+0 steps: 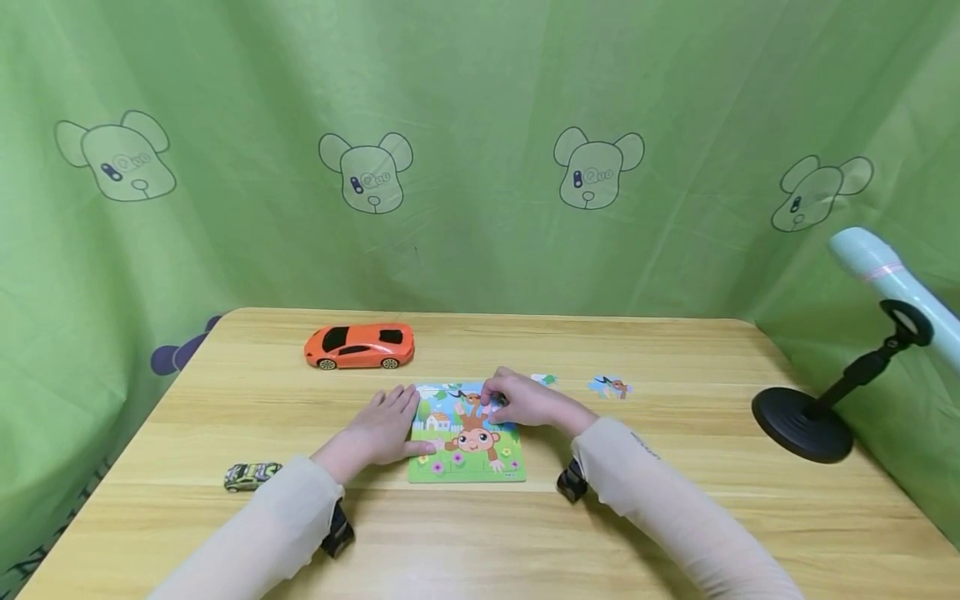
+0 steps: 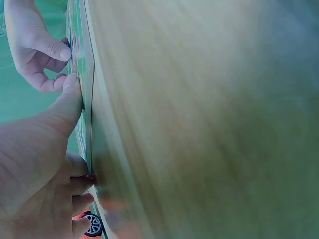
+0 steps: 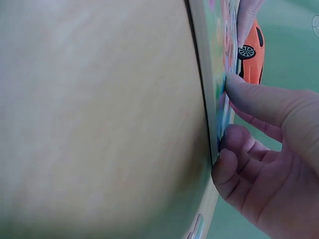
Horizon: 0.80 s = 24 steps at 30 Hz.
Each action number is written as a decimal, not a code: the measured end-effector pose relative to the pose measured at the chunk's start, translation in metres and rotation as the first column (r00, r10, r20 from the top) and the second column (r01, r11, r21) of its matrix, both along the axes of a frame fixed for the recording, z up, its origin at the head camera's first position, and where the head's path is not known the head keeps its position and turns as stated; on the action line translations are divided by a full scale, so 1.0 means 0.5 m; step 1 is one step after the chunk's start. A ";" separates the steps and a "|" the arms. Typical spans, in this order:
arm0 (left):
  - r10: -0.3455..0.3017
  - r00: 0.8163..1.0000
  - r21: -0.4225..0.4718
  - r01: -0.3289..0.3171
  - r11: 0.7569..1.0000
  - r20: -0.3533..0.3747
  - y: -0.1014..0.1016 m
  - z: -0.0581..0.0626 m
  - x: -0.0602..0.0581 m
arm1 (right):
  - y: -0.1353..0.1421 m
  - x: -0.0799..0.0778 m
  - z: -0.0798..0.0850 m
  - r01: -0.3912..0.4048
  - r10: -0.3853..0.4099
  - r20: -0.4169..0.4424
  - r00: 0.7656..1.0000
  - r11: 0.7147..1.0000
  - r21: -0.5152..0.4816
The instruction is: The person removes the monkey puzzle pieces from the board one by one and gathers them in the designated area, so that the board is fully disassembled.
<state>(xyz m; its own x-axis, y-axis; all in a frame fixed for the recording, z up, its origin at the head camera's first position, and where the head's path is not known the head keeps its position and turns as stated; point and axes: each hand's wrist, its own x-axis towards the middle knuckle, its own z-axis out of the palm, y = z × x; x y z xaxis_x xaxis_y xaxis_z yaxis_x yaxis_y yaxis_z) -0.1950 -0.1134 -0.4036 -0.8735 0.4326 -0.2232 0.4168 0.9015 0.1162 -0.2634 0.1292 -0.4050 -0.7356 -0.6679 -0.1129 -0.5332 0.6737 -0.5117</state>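
A jigsaw puzzle board (image 1: pixel 467 477) with a cartoon monkey, a small house and flowers lies flat on the table. My left hand (image 1: pixel 385 427) rests at its left side, fingers stretched along the edge and thumb laid over the picture. At the upper right of the board, my right hand (image 1: pixel 525 398) bends its thumb and fingers down onto the picture, pinching at a puzzle piece mostly hidden beneath them. In the right wrist view the thumb (image 3: pixel 249 94) touches the picture surface, with other fingertips at the board's edge. Two loose pieces lie beyond: one partly behind the hand (image 1: pixel 547 379), another printed with a brown figure (image 1: pixel 611 387).
An orange toy car (image 1: pixel 360 347) stands at the back left of the wooden table (image 1: pixel 465 550). Left of my left forearm is a small patterned toy car (image 1: pixel 251 476). A pale blue microphone (image 1: pixel 892 275) on a black stand (image 1: pixel 802 424) occupies the right side. Green curtain (image 1: pixel 480 250) hangs behind.
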 end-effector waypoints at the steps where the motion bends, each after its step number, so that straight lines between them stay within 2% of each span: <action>1: 0.001 1.000 0.001 -0.001 1.000 0.000 0.000 0.000 0.000 | 0.000 0.000 0.000 0.003 -0.003 -0.001 1.000 1.000 -0.002; 13: 0.001 1.000 0.003 -0.001 1.000 -0.007 -0.001 -0.007 -0.003 | 0.003 0.006 0.002 0.023 -0.023 0.002 1.000 0.999 -0.049; 24: -0.007 1.000 -0.007 0.007 1.000 -0.013 -0.003 -0.008 -0.004 | 0.006 0.011 0.011 0.073 -0.077 -0.071 0.995 0.996 -0.056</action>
